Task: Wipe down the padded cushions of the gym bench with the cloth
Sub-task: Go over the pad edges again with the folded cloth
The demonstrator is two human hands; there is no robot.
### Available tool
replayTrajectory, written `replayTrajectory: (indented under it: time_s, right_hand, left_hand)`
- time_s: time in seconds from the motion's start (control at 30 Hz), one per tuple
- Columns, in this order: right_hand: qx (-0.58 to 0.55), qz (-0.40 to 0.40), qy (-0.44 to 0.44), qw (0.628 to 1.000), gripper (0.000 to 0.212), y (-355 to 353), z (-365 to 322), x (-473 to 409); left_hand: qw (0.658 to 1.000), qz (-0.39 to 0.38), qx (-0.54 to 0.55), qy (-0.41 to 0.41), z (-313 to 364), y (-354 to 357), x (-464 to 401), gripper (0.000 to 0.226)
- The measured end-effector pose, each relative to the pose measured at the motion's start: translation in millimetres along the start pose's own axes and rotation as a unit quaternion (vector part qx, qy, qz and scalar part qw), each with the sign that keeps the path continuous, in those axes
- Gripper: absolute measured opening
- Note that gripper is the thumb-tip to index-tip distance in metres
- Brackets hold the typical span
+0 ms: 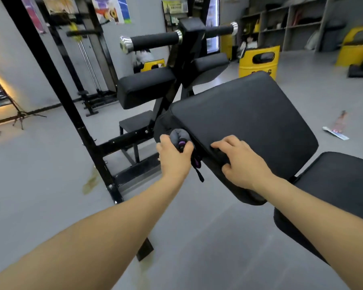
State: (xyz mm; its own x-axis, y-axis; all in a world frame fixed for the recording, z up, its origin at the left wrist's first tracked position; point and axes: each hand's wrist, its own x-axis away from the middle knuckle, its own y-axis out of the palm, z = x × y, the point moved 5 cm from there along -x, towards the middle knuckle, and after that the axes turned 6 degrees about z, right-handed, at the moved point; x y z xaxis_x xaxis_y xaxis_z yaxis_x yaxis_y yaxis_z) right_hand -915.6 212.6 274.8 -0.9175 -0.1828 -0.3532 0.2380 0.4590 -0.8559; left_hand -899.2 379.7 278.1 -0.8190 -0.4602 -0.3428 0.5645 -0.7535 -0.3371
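I am clenching the bunched grey cloth [177,136] in my left hand [173,152] against the back cushion's [245,122] near-left edge, while my right hand [240,162] is gripping that edge just right of it, the pad's long axis running far-right.

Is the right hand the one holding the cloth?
No. The grey cloth is bunched in the left hand at the cushion's edge, while the right hand grips that edge without any cloth.
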Motion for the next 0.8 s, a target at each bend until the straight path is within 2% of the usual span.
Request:
replayTrajectory:
  time_s: [0.1, 0.23, 0.4, 0.5, 0.63, 0.73, 0.8]
  right_hand:
    - [0.016, 0.008, -0.021, 1.0, 0.057, 2.3, 0.5, 2.1]
    - [0.047, 0.031, -0.039, 0.998, 0.057, 5.0, -0.2, 5.1]
    - [0.065, 0.031, -0.047, 0.996, 0.063, 9.4, -1.6, 10.4]
    - [0.057, 0.02, -0.047, 0.997, 0.063, 7.7, 0.8, 9.9]
    - [0.052, 0.019, -0.053, 0.997, 0.064, 7.2, 4.8, 13.4]
    - [0.049, 0.033, -0.055, 0.997, 0.068, 13.8, 9.1, 20.8]
    - [0.05, 0.043, -0.054, 0.996, 0.07, 16.2, 9.4, 23.9]
  left_hand:
    - [0.997, 0.034, -0.046, 0.055, -5.5, 2.5, 5.6, 0.035]
    - [0.994, 0.046, -0.021, 0.095, -15.8, 8.2, 12.7, 0.035]
    - [0.995, 0.061, 0.05, 0.061, -1.1, 1.9, -24.2, 0.026]
    - [0.995, 0.088, 0.037, 0.034, 10.9, 0.0, -49.4, 0.021]
    - [0.994, 0.097, 0.034, 0.041, 10.8, -1.5, -46.9, 0.023]
    - [0.991, 0.085, 0.024, 0.102, 7.6, 2.2, -23.2, 0.019]
    - [0.986, 0.043, 0.0, 0.162, 0.6, 12.8, 3.3, 0.019]
